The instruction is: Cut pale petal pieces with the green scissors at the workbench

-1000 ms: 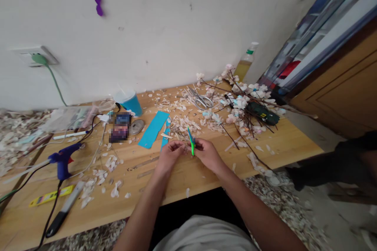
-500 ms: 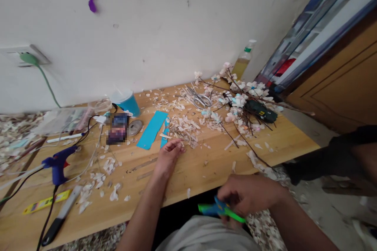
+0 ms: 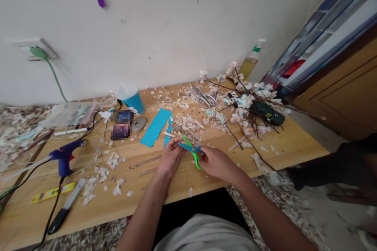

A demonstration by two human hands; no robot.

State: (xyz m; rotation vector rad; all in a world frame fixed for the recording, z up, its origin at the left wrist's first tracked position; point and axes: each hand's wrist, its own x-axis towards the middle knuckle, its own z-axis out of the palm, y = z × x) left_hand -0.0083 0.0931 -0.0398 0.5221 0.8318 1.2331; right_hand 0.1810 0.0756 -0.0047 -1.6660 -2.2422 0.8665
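Note:
My right hand (image 3: 216,162) grips a pair of blue and green scissors (image 3: 191,149) by the handles, with the blades spread and pointing at my left hand. My left hand (image 3: 172,155) is closed in a pinch at the blade tips; whatever sits between its fingertips is too small to make out. Just beyond both hands lies a heap of pale petal-like scraps (image 3: 188,123). A narrow blue strip (image 3: 167,135) and a wider blue sheet (image 3: 156,127) rest on the wooden table (image 3: 173,194) beyond and left of my left hand.
On the left are a blue glue gun (image 3: 66,157), a utility knife (image 3: 66,208), a yellow packet (image 3: 53,193) and a blue cup (image 3: 132,102). Metal scissors (image 3: 206,100) lie at the back. Blossom branches (image 3: 244,100) and a bottle (image 3: 250,60) occupy the right.
My right hand has brought the blue and green scissors up from beside my lap to my left hand, and their blades have opened. The whole view has shifted slightly.

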